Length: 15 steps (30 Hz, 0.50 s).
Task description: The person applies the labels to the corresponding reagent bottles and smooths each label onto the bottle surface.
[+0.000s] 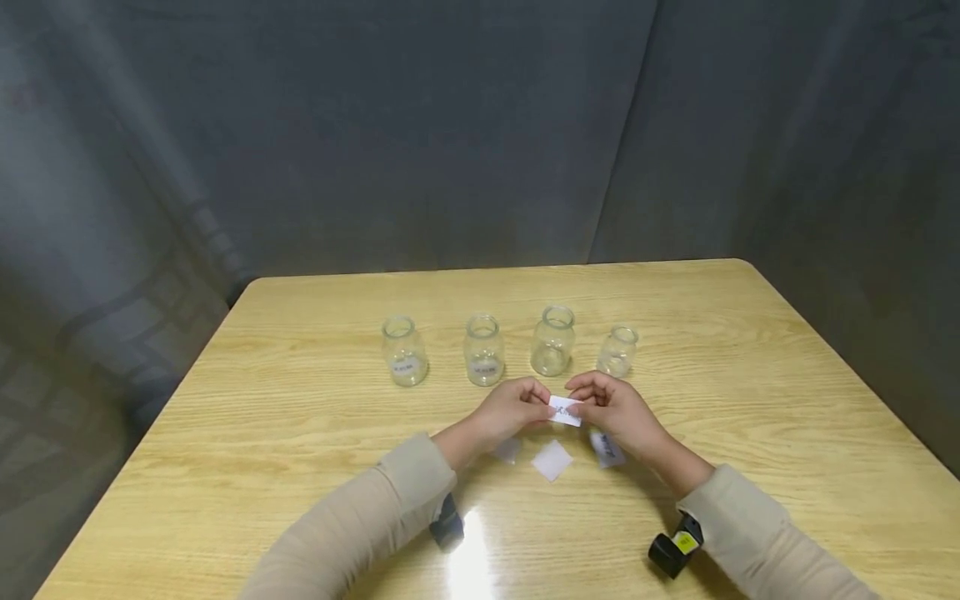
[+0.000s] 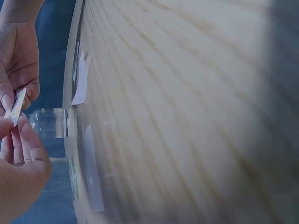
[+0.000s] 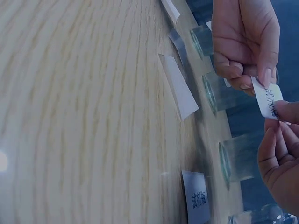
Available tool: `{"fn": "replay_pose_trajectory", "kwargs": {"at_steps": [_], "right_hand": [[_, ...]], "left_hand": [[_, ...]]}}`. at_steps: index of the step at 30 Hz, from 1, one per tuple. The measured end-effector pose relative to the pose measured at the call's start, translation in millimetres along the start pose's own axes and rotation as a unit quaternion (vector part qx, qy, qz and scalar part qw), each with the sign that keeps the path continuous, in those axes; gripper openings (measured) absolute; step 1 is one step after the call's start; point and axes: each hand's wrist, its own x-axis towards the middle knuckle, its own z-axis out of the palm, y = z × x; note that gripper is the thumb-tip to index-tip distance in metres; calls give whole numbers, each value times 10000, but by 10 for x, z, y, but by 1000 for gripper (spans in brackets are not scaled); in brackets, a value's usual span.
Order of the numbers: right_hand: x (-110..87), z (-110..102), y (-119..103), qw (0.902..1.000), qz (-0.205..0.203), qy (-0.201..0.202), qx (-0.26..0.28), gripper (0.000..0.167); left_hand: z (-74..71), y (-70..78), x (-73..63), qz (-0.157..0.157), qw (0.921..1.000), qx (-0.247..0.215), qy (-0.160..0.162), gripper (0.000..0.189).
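Observation:
A small white label (image 1: 562, 410) with dark handwriting is held up over the table between both hands. My left hand (image 1: 513, 405) pinches its left end, and my right hand (image 1: 611, 410) pinches the other end with thumb and fingers. Close up in the right wrist view, the label (image 3: 267, 99) is tilted, with thumbs on its written face. Below the hands lie a blank white paper square (image 1: 552, 461), a partly hidden paper piece (image 1: 507, 450) and a label with writing (image 1: 607, 450). Just behind the right hand stands a smaller glass jar (image 1: 617, 353).
Left of the small jar stands a plain glass jar (image 1: 552, 343). Further left, two more glass jars, the middle one (image 1: 483, 350) and the leftmost one (image 1: 404, 352), carry written labels. A dark curtain (image 1: 420, 133) hangs behind the wooden table (image 1: 300, 400).

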Motion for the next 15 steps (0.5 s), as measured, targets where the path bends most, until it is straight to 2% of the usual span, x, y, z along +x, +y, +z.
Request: {"fn": "replay_pose_trajectory", "kwargs": {"at_steps": [9, 15], "right_hand": [[16, 20, -3, 9989, 362, 306, -9, 24], [65, 42, 33, 9971, 612, 316, 319, 20]], "left_hand": [[-23, -29, 30, 83, 9995, -120, 266, 12], [-38, -47, 81, 126, 9987, -169, 464, 12]]}}
